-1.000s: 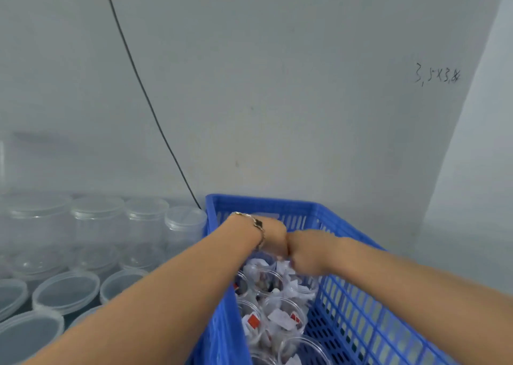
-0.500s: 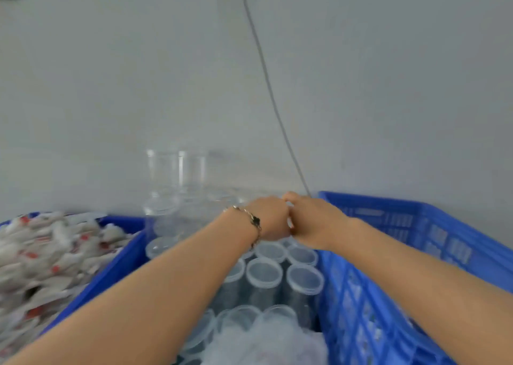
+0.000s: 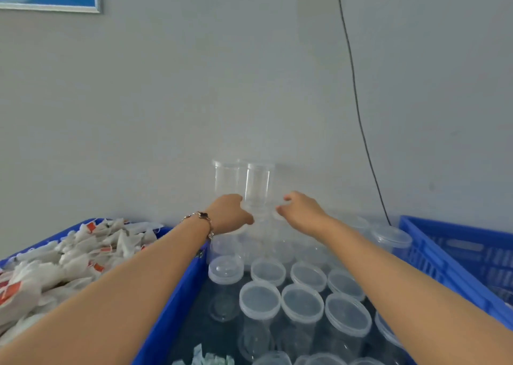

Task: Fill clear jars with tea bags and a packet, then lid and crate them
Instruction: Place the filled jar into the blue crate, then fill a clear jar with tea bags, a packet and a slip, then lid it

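Fetching step: left hand (image 3: 231,212) fingers curl round the base of 1 upper clear jar (image 3: 256,187); right hand (image 3: 301,210) fingers loosely apart just beside it. Next: lift it free.

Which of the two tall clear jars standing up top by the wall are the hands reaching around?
The right-hand tall jar. The left hand and right hand flank its base, while the other tall jar stands behind and left, above the left hand.
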### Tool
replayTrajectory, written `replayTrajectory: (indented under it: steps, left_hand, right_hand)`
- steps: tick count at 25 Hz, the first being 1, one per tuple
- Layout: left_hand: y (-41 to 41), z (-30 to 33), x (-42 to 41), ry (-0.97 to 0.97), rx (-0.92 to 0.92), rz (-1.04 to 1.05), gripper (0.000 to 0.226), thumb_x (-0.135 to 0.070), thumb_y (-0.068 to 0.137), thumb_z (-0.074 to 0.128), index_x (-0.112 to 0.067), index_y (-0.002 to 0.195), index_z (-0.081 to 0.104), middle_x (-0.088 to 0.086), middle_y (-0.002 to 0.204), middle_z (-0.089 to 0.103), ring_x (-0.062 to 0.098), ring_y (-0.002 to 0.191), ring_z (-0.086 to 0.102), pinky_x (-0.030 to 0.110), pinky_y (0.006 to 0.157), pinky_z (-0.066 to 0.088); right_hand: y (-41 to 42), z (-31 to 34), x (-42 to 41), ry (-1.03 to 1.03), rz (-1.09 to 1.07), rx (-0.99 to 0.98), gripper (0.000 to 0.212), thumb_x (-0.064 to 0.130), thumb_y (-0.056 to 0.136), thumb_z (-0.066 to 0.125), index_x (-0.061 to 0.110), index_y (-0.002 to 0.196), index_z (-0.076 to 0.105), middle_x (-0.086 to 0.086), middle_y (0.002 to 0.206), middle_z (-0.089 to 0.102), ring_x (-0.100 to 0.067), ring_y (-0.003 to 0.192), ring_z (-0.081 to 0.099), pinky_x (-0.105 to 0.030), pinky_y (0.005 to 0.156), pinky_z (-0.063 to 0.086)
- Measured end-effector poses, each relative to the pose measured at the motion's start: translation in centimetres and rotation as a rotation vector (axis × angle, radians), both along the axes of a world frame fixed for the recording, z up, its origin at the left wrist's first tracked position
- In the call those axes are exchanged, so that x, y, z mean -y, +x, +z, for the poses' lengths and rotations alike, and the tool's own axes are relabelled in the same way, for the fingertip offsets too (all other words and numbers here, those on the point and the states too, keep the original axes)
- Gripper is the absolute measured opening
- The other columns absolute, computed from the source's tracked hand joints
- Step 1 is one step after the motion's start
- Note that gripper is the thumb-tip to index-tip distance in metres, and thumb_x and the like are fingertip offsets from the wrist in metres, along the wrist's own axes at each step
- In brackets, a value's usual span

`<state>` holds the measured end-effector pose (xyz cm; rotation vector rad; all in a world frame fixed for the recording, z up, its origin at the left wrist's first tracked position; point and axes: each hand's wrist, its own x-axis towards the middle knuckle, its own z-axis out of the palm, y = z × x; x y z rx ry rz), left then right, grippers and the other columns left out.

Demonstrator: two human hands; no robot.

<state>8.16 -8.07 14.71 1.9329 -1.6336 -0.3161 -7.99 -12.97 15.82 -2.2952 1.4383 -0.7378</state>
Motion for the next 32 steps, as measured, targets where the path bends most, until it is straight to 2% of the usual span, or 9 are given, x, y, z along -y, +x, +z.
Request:
replayTrajectory:
  steps: [4, 6, 9, 13, 17, 23, 25, 28, 32]
  left_hand:
    - [1.4, 0.2, 6.9, -0.045, -0.433, -0.024, 0.084, -0.023, 0.086, 0.067, -0.008, 0.151, 0.016, 0.008, 0.155, 0.024, 0.026, 0.14, 0.028, 0.029, 0.097, 0.028]
    - [1.7, -0.9, 9.8, -0.014, -0.506, -0.024, 0.081, -0.016, 0.084, 0.069, -0.006, 0.148, 0.02, 0.012, 0.151, 0.028, 0.028, 0.135, 0.032, 0.028, 0.093, 0.029]
    - [1.8, -2.9, 12.7, -0.039, -0.517, 0.044, 0.071, -0.013, 0.079, 0.072, -0.003, 0.138, 0.033, 0.013, 0.138, 0.041, 0.027, 0.119, 0.045, 0.033, 0.092, 0.04]
    - [1.3, -3.7, 13.5, -0.123, -0.573, 0.112, 0.068, -0.021, 0.079, 0.073, -0.001, 0.135, 0.039, 0.003, 0.108, 0.045, 0.014, 0.085, 0.044, 0.024, 0.064, 0.034]
    - [-0.3, -2.0, 9.8, -0.175, -0.593, 0.082, 0.068, -0.029, 0.079, 0.075, -0.004, 0.133, 0.042, -0.001, 0.107, 0.048, 0.014, 0.089, 0.046, 0.02, 0.062, 0.033]
    - [-5.8, -2.4, -4.3, -0.272, -0.556, -0.009, 0.088, -0.049, 0.061, 0.083, -0.015, 0.132, 0.042, -0.01, 0.108, 0.059, 0.002, 0.09, 0.055, 0.014, 0.064, 0.044]
    - [-7.6, -5.3, -9.3, -0.251, -0.543, -0.097, 0.078, -0.055, 0.051, 0.082, -0.021, 0.116, 0.058, -0.008, 0.107, 0.066, 0.006, 0.099, 0.061, 0.025, 0.081, 0.054]
    - [-10.3, -10.9, -15.9, -0.136, -0.534, -0.144, 0.048, -0.05, 0.048, 0.08, -0.039, 0.091, 0.063, -0.03, 0.091, 0.065, -0.014, 0.084, 0.06, 0.011, 0.067, 0.051]
    - [-13.3, -19.0, -21.2, 0.024, -0.396, -0.117, 0.07, -0.05, 0.076, 0.071, -0.039, 0.134, 0.035, -0.016, 0.128, 0.047, -0.004, 0.115, 0.048, 0.005, 0.087, 0.038]
  right_hand:
    - [4.5, 0.3, 7.1, 0.226, -0.122, 0.679, 0.028, 0.031, 0.096, 0.038, 0.02, 0.121, 0.041, -0.007, 0.105, 0.049, -0.028, 0.093, 0.051, -0.03, 0.08, 0.033]
    - [5.9, -0.1, 10.4, 0.317, -0.133, 0.855, 0.037, 0.037, 0.098, 0.034, 0.019, 0.129, 0.042, -0.006, 0.114, 0.048, -0.029, 0.106, 0.05, -0.036, 0.091, 0.039]
    - [7.1, -1.4, 13.2, 0.366, -0.1, 0.814, 0.053, 0.043, 0.099, 0.028, 0.012, 0.141, 0.035, -0.007, 0.14, 0.042, -0.028, 0.122, 0.046, -0.041, 0.102, 0.037]
    - [7.8, -3.1, 12.7, 0.365, -0.017, 0.873, 0.033, 0.043, 0.099, 0.026, 0.02, 0.111, 0.046, 0.001, 0.105, 0.049, -0.016, 0.085, 0.047, -0.03, 0.08, 0.035]
    - [5.5, -2.7, 7.8, 0.199, -0.051, 0.913, 0.028, 0.039, 0.098, 0.029, 0.018, 0.089, 0.046, 0.007, 0.078, 0.046, -0.008, 0.07, 0.044, -0.026, 0.066, 0.036]
    - [-1.6, -4.3, -7.1, 0.05, 0.009, 0.786, 0.022, 0.04, 0.098, 0.033, 0.031, 0.089, 0.051, 0.01, 0.099, 0.056, -0.007, 0.093, 0.055, -0.026, 0.076, 0.043]
    - [-4.1, -5.8, -12.2, 0.073, 0.007, 0.705, 0.024, 0.038, 0.099, 0.033, 0.03, 0.083, 0.049, 0.007, 0.095, 0.057, -0.007, 0.089, 0.056, -0.027, 0.075, 0.044]
    - [-8.2, -8.5, -18.2, 0.228, 0.061, 0.612, 0.016, 0.037, 0.095, 0.04, 0.031, 0.09, 0.054, 0.014, 0.104, 0.059, 0.005, 0.092, 0.054, -0.022, 0.085, 0.044]
    - [-11.6, -12.6, -23.4, 0.375, 0.037, 0.156, 0.062, 0.06, 0.084, 0.048, 0.032, 0.139, 0.035, 0.009, 0.141, 0.039, -0.003, 0.122, 0.039, -0.024, 0.105, 0.029]
